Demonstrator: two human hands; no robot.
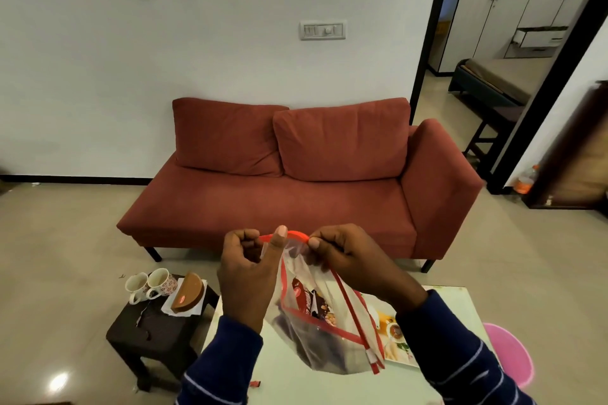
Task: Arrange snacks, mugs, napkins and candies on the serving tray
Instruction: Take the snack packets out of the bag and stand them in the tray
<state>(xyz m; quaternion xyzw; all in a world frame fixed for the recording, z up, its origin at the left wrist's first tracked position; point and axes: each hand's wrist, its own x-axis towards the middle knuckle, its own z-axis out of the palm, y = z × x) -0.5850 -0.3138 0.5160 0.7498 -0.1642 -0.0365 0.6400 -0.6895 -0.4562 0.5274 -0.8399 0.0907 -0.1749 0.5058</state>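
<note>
I hold a clear zip bag [324,332] with a red seal strip up over the pale table [454,312]. Wrapped snack bars show inside it. My left hand [250,273] pinches the left end of the bag's red top edge, thumb raised. My right hand [348,256] pinches the same edge at its right end. A printed serving tray [393,335] lies flat on the table, partly hidden behind the bag. Two mugs [149,284] stand on a dark stool [154,329] at the left, beside a brown napkin holder [189,293] resting on white napkins.
A red sofa [296,181] faces me across the tiled floor. A pink chair [513,355] is at the table's right side. A small red wrapper [255,383] lies on the floor by the stool. An open doorway leads off at the right.
</note>
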